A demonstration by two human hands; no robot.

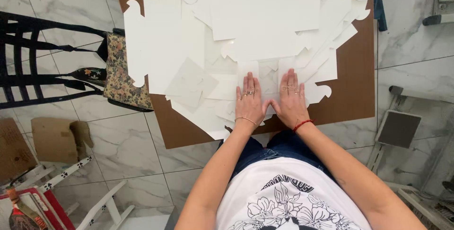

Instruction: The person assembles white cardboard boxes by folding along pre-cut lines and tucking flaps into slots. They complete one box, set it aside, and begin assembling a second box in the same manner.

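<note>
My left hand [249, 99] and my right hand [291, 98] lie flat, palms down and side by side, on white sheets [246, 26] near the front edge of a brown table [352, 88]. The fingers are together and point away from me. Many large white cut-out pieces with puzzle-like tabs cover most of the table top, overlapping one another. A paler square sheet [191, 84] lies tilted on the pile left of my left hand. Neither hand grips anything.
A black chair with a floral cushion [124, 71] stands against the table's left side. Cardboard pieces [56, 140] and a white folding frame [101, 206] lie on the marble floor at lower left. Grey stands [399, 128] sit on the right.
</note>
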